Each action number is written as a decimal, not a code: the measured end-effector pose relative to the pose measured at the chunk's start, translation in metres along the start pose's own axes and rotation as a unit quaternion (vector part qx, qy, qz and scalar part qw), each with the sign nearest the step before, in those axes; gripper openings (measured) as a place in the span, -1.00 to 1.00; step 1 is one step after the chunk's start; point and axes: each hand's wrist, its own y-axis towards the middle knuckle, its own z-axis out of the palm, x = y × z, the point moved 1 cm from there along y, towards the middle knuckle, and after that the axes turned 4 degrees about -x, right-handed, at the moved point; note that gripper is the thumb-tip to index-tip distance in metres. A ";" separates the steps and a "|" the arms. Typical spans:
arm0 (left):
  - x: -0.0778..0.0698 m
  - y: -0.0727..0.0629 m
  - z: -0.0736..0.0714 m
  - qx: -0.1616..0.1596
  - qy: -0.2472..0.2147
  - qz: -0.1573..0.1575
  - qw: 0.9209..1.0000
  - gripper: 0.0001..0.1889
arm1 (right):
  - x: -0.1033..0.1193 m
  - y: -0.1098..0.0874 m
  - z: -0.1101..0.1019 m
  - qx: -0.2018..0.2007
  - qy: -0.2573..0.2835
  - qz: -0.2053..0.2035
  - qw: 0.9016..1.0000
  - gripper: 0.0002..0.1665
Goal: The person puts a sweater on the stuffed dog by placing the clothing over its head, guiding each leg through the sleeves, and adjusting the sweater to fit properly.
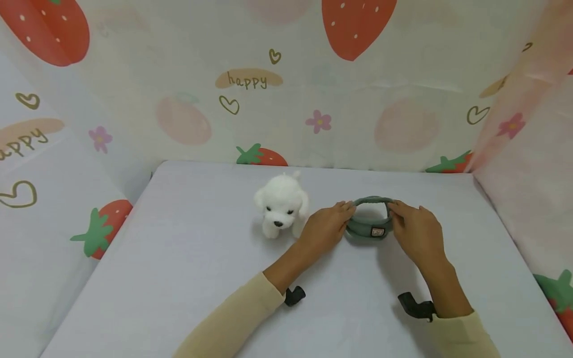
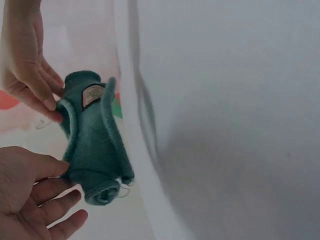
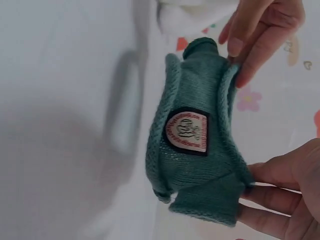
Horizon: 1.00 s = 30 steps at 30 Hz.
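Note:
Both hands hold a small green knitted sweater (image 1: pixel 371 231) up from the white table, its opening spread into a ring. At the sweater's left side, my left hand (image 1: pixel 326 224) pinches the edge between thumb and fingers; the other fingers spread loosely in the left wrist view. My right hand (image 1: pixel 417 232) pinches the opposite side of the same edge. A pinkish patch (image 3: pixel 187 131) with a dark border sits on the knit front. Rolled edges and short sleeves show in the wrist views. Left of the left hand stands a white plush dog (image 1: pixel 282 204), partly covered by that hand.
The white table (image 1: pixel 179 278) ends at a back wall hung with strawberry-print cloth (image 1: pixel 295 99). Similar cloth hangs along both sides. Black wrist-camera mounts (image 1: pixel 416 306) stick out near the beige sleeves (image 1: pixel 233 318).

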 end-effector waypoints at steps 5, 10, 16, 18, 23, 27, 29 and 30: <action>-0.007 -0.007 -0.017 -0.066 -0.001 0.018 0.998 -0.58 | 0.010 0.002 -0.013 -0.037 0.014 -0.007 0.999 -0.70; -0.020 -0.019 -0.040 -0.105 -0.036 0.036 0.993 -0.58 | 0.024 0.003 -0.028 -0.085 0.046 -0.027 0.995 -0.67; -0.035 -0.039 -0.080 -0.142 -0.049 0.044 0.988 -0.55 | 0.045 0.006 -0.049 -0.135 0.086 -0.073 0.984 -0.67; -0.036 -0.045 -0.092 -0.165 -0.046 0.040 0.984 -0.54 | 0.054 0.008 -0.055 -0.139 0.094 -0.080 0.982 -0.67; -0.026 -0.056 -0.116 -0.214 -0.032 0.022 0.976 -0.53 | 0.076 0.015 -0.058 -0.139 0.124 -0.084 0.979 -0.68; -0.013 -0.062 -0.133 -0.242 -0.019 0.005 0.970 -0.52 | 0.095 0.024 -0.052 -0.131 0.146 -0.094 0.976 -0.69; -0.006 -0.065 -0.140 -0.254 -0.015 -0.005 0.967 -0.52 | 0.103 0.029 -0.046 -0.129 0.147 -0.100 0.976 -0.70; -0.003 -0.066 -0.142 -0.260 -0.012 -0.012 0.966 -0.53 | 0.107 0.032 -0.043 -0.126 0.145 -0.102 0.976 -0.70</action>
